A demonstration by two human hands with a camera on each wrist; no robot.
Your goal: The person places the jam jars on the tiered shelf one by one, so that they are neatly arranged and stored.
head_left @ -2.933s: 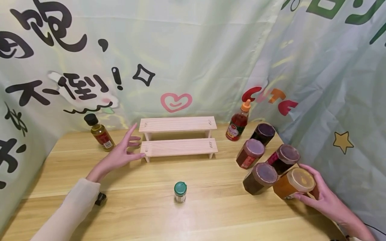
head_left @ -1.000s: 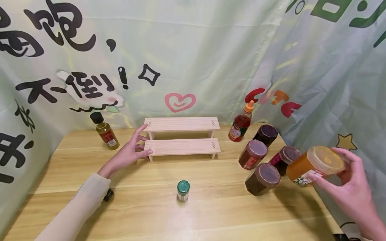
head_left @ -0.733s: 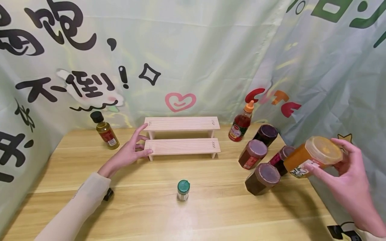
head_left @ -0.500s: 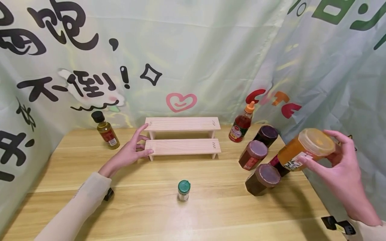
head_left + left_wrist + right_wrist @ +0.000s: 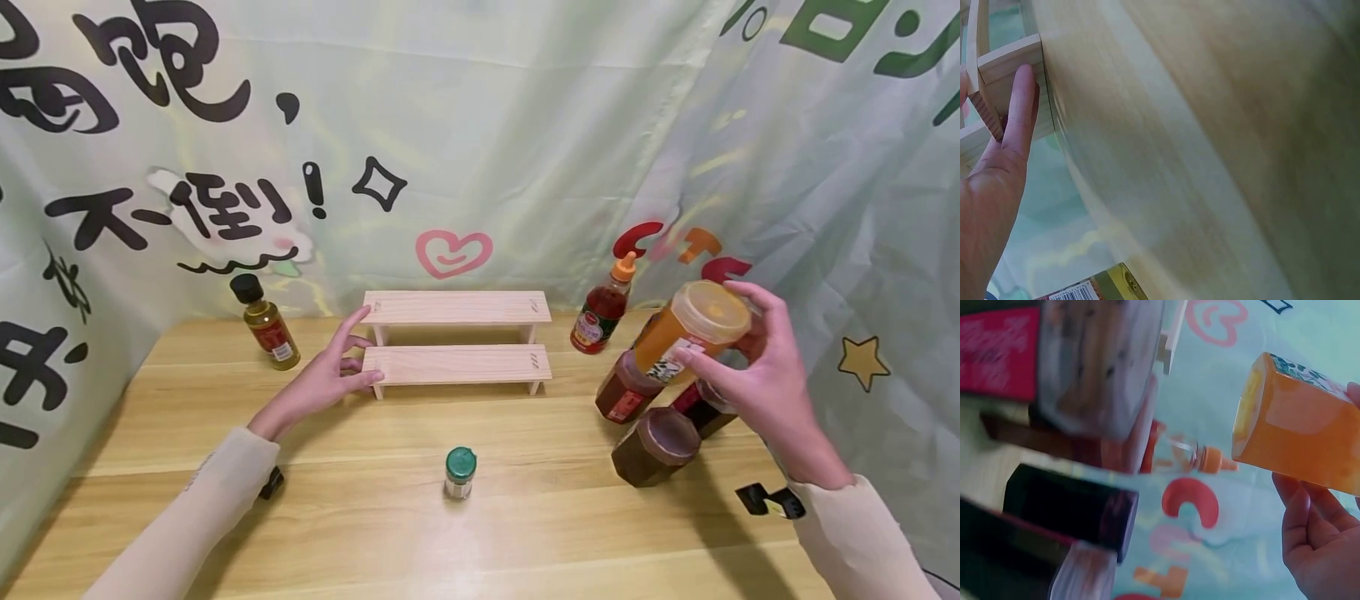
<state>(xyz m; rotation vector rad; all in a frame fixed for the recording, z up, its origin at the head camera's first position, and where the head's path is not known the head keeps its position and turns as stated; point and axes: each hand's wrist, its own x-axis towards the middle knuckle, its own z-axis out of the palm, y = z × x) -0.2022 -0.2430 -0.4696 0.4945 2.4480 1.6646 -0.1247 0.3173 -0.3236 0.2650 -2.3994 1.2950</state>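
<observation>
My right hand (image 5: 772,383) holds a jar of orange contents (image 5: 686,333) with a translucent lid, tilted in the air above the dark jars. In the right wrist view, fingers and thumb are around the orange jar (image 5: 1310,431). My left hand (image 5: 318,383) grips the left end of the two-tier wooden shelf (image 5: 457,364), thumb on the lower board and index finger at the upper one. The left wrist view has the fingers (image 5: 1021,109) against the shelf's side piece (image 5: 1007,69).
Below the lifted jar stand a reddish jar (image 5: 622,392), a brown jar (image 5: 656,450) and a dark jar (image 5: 705,408). A red sauce bottle (image 5: 598,315) is behind them. A green-capped shaker (image 5: 460,473) stands in front, an oil bottle (image 5: 270,333) at left.
My right hand has lifted the orange jar off the table and carried it left and back over the other jars. My left hand has come onto the shelf's end and stayed there.
</observation>
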